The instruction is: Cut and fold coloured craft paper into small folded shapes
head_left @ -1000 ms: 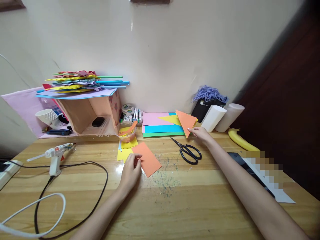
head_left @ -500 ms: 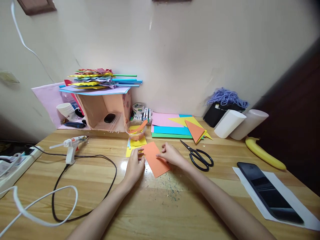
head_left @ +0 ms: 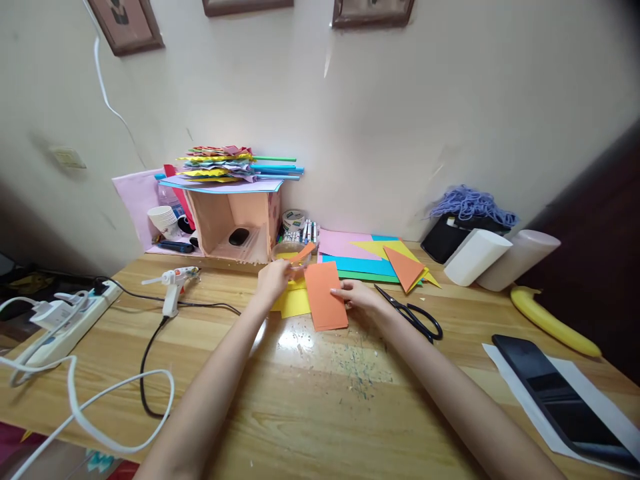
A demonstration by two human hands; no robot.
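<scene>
My right hand grips the right edge of an orange paper rectangle, thumb on top and fingers at its side. My left hand is at the front left rim of a clear plastic bowl, its fingers closed and pointing right. What they hold, if anything, is hidden. The bowl contains yellow paper and an orange strip. Yellow paper pieces lie on the table below the left hand, partly behind the orange rectangle. Black-handled scissors rest to the right of my right hand.
Coloured paper sheets are stacked behind, with folded orange paper on top. A glue gun with its cord stands left, near a power strip. A phone, a banana and white rolls are right.
My left hand has left the orange paper and moved to the bowl's rim. The paper has turned more upright in my right hand. The camera view has shifted left and up.
</scene>
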